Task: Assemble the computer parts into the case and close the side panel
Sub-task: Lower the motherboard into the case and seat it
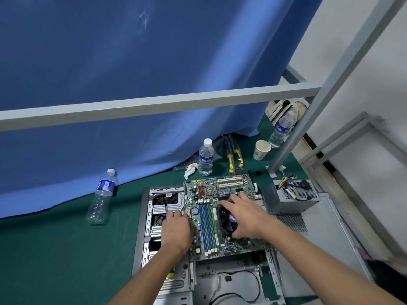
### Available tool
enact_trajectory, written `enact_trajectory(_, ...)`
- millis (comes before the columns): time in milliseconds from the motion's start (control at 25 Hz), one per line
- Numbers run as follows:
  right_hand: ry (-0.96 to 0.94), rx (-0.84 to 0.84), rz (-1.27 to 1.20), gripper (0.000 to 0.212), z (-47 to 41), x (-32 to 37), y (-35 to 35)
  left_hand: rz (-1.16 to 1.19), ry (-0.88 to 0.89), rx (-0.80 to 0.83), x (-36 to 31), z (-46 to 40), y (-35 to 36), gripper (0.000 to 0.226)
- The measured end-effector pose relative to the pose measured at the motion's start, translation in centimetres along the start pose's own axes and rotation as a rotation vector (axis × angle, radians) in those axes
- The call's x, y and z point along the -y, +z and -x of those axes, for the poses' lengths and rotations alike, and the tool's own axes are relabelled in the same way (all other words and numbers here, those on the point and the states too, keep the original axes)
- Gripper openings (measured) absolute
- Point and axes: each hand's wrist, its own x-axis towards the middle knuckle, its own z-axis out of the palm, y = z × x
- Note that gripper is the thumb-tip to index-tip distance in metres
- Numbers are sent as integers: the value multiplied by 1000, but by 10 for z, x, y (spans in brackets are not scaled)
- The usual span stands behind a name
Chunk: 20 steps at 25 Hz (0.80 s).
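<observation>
A green motherboard (211,194) with blue and green memory slots lies across the open grey computer case (152,208), its far end sticking out past the case. My left hand (176,227) grips the board's left edge. My right hand (244,214) is spread over the black CPU cooler fan (228,221), fingers curled around it. A grey power supply (290,199) with loose coloured wires stands to the right of the board. Under it lies the pale side panel (326,234) with a mesh patch.
Green mat covers the table. Three water bottles stand or lie about: (206,158), (101,198), (282,129). A paper cup (261,150), yellow-handled screwdrivers (231,159) and a crumpled tissue (190,170) sit behind the board. A grey frame bar (154,106) crosses above; blue curtain behind.
</observation>
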Motion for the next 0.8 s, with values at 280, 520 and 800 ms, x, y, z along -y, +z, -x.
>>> enact_trajectory(280,-3,-36,-6,105,8,2,7,39,-23,-39,-2,5,7,33)
enact_trajectory(520,-18,-50,-9,104,7,1,3,79,-53,-102,-3,3,6,39)
enact_trajectory(800,6,-41,-86,104,6,1,6,56,-24,-76,0,-5,3,37)
